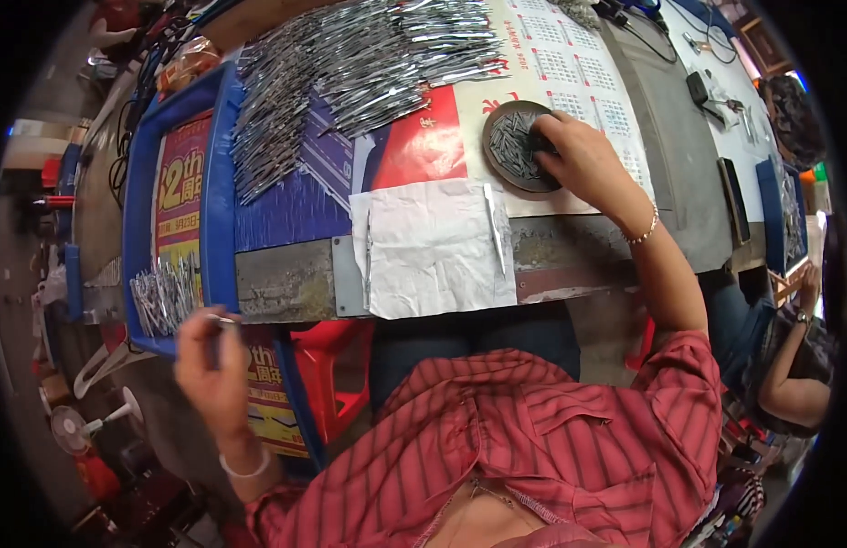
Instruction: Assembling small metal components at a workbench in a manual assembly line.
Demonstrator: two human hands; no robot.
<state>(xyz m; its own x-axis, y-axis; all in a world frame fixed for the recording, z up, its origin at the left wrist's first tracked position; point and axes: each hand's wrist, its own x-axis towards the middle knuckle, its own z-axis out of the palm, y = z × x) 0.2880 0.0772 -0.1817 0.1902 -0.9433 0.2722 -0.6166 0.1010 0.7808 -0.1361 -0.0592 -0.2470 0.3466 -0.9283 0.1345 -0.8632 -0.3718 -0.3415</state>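
Metal strips cover the far side of the bench, fanned out in overlapping rows by the hundred, bright and thin, all lying roughly the same way. That spread looks like the finished share, and by my reckoning it is a big one. To the right, a round dish holds a small dark heap of short pieces, seemingly the stock left to go through, so I'd judge the work well on but not over.

Right hand is down at the dish's right rim, fingers curled into the heap; whether they have pinched a piece I cannot tell, the knuckles hide it. Left hand hangs off the near left corner of the bench, fingers closed around what looks like a thin metal ring or clip, too small to name surely.

Just left of that hand, a second little bundle of strips sits in the blue tray. A crumpled white sheet lies at the near edge, bare. At the far right another person works separately.
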